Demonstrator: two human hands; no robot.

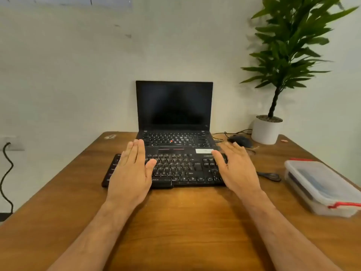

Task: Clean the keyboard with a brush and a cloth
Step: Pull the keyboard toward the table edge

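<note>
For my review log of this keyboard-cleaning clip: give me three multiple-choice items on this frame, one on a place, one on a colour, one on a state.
1. Where is the clear lidded box?
A. right side of the table
B. behind the laptop
C. on the keyboard

2. What colour is the plant's pot?
A. black
B. white
C. red

3. What are the hands doing?
A. holding a brush
B. wiping with a cloth
C. open, empty

Answers:
1 A, it sits near the table's right edge.
2 B, the pot is plainly white.
3 C, left hand and right hand show spread fingers over the keyboard, no grip on anything.
</note>
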